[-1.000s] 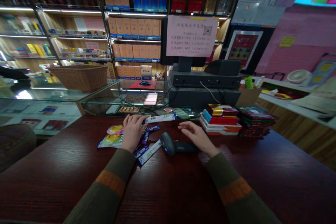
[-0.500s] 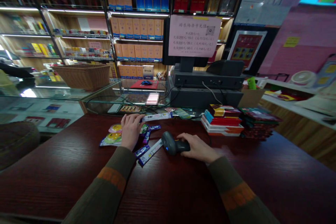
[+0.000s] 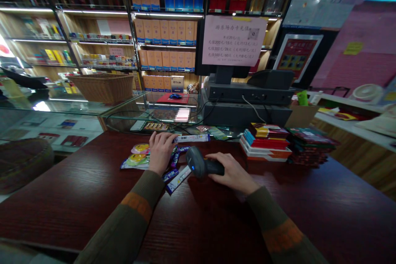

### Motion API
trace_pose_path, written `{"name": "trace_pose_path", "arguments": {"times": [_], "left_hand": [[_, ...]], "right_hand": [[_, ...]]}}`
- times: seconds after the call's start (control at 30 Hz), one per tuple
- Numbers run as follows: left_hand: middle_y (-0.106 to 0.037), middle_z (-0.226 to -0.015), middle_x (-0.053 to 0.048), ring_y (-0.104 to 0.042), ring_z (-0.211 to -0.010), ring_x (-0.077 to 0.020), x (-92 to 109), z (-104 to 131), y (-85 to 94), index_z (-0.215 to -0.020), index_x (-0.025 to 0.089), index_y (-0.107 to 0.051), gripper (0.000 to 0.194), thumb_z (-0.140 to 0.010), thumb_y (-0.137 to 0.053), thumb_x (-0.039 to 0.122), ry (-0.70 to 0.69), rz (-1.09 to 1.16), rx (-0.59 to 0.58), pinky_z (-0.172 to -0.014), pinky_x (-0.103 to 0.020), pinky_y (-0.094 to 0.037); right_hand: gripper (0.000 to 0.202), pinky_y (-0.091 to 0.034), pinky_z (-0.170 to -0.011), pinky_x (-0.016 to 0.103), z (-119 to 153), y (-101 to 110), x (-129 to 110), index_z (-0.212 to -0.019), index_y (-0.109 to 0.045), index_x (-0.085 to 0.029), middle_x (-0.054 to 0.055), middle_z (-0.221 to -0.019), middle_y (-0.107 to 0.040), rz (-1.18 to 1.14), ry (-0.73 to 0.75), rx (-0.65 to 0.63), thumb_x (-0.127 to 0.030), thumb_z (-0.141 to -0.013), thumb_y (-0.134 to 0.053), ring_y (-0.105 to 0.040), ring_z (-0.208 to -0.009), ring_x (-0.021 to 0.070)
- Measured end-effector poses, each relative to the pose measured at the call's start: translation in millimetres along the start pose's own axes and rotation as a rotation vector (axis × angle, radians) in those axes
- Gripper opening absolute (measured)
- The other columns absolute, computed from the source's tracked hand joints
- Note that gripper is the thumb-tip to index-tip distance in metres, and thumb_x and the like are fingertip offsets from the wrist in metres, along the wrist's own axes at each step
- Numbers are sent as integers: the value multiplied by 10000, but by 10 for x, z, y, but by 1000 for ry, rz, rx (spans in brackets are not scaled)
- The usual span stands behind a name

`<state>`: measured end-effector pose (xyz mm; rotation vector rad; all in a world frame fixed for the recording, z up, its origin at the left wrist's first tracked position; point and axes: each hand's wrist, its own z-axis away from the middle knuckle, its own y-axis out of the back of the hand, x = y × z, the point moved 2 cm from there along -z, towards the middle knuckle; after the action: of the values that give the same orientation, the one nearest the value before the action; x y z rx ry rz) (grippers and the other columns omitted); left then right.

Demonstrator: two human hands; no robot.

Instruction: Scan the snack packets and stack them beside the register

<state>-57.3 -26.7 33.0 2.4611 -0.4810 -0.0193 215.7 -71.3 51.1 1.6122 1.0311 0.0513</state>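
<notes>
My left hand (image 3: 161, 152) holds the left end of a long white-and-purple packet (image 3: 193, 137), fingers closed on it. My right hand (image 3: 230, 170) is wrapped round the handle of a dark barcode scanner (image 3: 198, 162) with a small blue light; its head points left. Below the scanner's head, another long white packet (image 3: 178, 180) lies slantwise on the dark wooden table. Small purple packets (image 3: 170, 174) lie beside it, partly behind my left hand. Colourful bags with yellow faces (image 3: 138, 159) are left of my left hand.
Stacked boxes (image 3: 267, 142) and a pile of dark red packs (image 3: 311, 146) stand on the right. Behind the table are a glass counter, a monitor with a pink paper sign (image 3: 233, 41), and a wicker basket (image 3: 105, 87). Cables run across the glass.
The scanner has lifted slightly and its head has moved left, nearer my left hand. The view has shifted a little, and my left hand still holds the long packet.
</notes>
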Motion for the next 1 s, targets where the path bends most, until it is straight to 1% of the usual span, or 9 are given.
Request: {"name": "trace_pose_path", "arguments": {"times": [0.23,0.4,0.53,0.7,0.77,0.87,0.93,1.0], "left_hand": [[-690,-1144,-73,-559,-1150,-281,-9,4,-16,-1220,294,-677,302,-924,-617,295,3,18,-14,-1181,-518,-243],[-696,-1137,-66,-569,-1142,-276,5,2,-13,-1221,293,-672,300,-928,-606,293,-14,5,-10,-1180,-511,-249],[-704,-1123,-64,-574,-1122,-278,32,-5,11,-1192,280,-687,285,-928,-583,259,-7,13,-19,-1170,-512,-264],[-699,-1128,-62,-570,-1132,-272,20,-1,-2,-1207,292,-679,288,-931,-599,282,-15,9,-9,-1178,-502,-250],[-696,-1134,-64,-569,-1141,-271,9,2,-8,-1225,295,-671,300,-933,-603,284,-17,9,-9,-1181,-501,-244],[-697,-1133,-68,-571,-1142,-271,-2,5,-3,-1228,292,-672,302,-933,-609,282,-13,14,-13,-1179,-502,-248],[-698,-1128,-69,-574,-1137,-270,-6,7,2,-1225,287,-676,298,-934,-613,284,-11,12,-11,-1176,-501,-252],[-699,-1123,-72,-579,-1126,-267,-11,11,0,-1222,276,-679,294,-935,-617,288,-11,3,-3,-1173,-499,-259]], "right_hand": [[426,-414,-981,396,0,6,21,-1217,-617,-255,50,-1209,-689,-3,-20,6,-255,-801,-712,-622,-1115,250],[399,-420,-968,391,1,-1,11,-1195,-624,-255,49,-1186,-695,-2,-6,0,-270,-806,-714,-629,-1089,246],[396,-417,-968,387,1,3,0,-1190,-623,-256,45,-1171,-696,-5,-5,4,-257,-805,-717,-629,-1087,245],[408,-417,-972,393,2,16,-4,-1195,-624,-246,53,-1191,-692,-6,-23,-3,-246,-799,-722,-622,-1093,248],[427,-413,-989,400,3,15,4,-1218,-618,-252,54,-1214,-688,-10,-21,-9,-251,-803,-717,-617,-1115,251],[519,-415,-1001,402,10,5,41,-1300,-584,-260,61,-1258,-673,-11,-28,-20,-283,-801,-727,-610,-1146,255],[570,-422,-991,396,17,-9,87,-1335,-567,-257,65,-1244,-678,-5,-48,-34,-306,-794,-737,-618,-1128,253],[569,-425,-979,388,26,-31,143,-1331,-572,-257,62,-1217,-689,2,-58,-58,-311,-789,-739,-628,-1097,248]]}}
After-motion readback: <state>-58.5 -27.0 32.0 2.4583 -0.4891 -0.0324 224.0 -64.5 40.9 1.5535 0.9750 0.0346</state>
